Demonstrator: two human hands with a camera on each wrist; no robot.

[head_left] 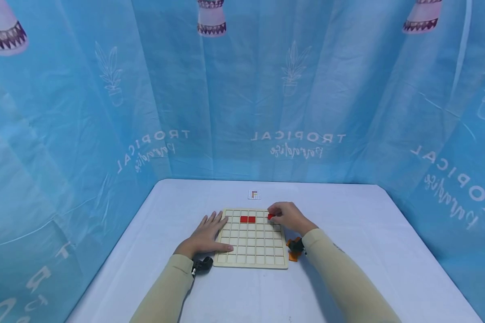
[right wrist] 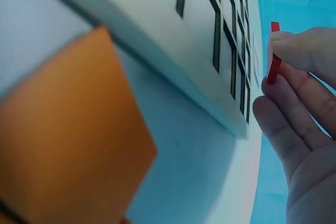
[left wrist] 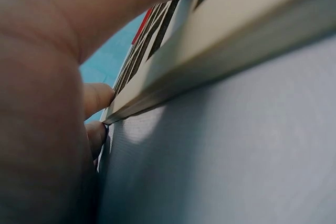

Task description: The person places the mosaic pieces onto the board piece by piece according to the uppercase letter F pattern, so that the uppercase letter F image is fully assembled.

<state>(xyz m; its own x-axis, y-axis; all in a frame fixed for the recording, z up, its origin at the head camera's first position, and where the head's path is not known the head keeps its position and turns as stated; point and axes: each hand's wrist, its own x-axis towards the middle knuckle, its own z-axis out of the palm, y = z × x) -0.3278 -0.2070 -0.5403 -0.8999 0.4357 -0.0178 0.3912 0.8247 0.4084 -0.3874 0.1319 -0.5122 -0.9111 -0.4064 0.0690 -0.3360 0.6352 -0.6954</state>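
1 red tile (right wrist: 274, 52) upright on edge between right hand (head_left: 288, 216) fingers (right wrist: 294, 45)

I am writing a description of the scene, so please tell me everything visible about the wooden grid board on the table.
The pale wooden square grid board lies flat on the white table. Thin ribs divide it into many small square cells. Two red square tiles sit side by side in its second row from the far edge. The left hand rests flat on its left edge; the right hand pinches another red tile above its far right corner.
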